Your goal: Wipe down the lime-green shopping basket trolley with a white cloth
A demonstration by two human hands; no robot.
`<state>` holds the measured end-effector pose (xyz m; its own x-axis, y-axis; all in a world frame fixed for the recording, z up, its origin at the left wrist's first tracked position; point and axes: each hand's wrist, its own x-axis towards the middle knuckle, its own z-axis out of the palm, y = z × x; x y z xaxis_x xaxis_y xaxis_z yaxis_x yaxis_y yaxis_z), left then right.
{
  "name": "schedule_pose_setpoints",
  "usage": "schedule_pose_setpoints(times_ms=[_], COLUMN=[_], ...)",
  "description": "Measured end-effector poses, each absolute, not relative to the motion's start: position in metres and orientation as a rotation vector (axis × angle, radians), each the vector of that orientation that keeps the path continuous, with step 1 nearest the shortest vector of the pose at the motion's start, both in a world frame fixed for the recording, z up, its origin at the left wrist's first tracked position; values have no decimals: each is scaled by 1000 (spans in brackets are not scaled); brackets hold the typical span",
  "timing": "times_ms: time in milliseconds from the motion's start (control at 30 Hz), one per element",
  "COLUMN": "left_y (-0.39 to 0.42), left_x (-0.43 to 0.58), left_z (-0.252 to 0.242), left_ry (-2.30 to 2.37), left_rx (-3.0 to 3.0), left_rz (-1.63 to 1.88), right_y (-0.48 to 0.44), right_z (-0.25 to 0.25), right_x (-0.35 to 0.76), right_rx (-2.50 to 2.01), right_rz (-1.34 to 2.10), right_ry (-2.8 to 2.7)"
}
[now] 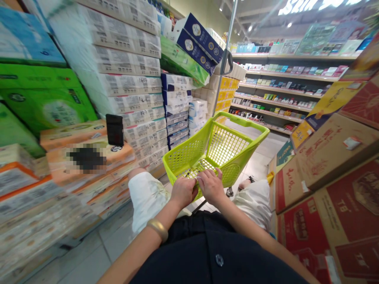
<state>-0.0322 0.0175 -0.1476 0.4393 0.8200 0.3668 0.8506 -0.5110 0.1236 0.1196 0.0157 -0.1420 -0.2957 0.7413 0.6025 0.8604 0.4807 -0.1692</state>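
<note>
The left hand (183,192) and right hand (211,186), fingers partly curled with their hold indeterminable, were together at the near rim of the cart (260,138), equally close, its long axis extending ahead of the fingers and slightly rightward.

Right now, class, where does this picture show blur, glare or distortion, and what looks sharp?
Head view, lower left: blur smears the white packs; head view, top right: the lit sign glares; head view, lower right: the red boxes look stretched; head view, centre: the cart is fairly sharp.
</note>
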Motion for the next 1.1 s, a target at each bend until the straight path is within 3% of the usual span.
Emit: schedule_pose_setpoints(times_ms=[1100], left_y=[9], left_x=[-36], left_z=[-148], left_ry=[-1504], left_rx=[-2571], left_rz=[-585], right_y=[22], right_z=[-141], right_x=[136], right_rx=[-1480], right_rz=[-318], right_ry=[-1915])
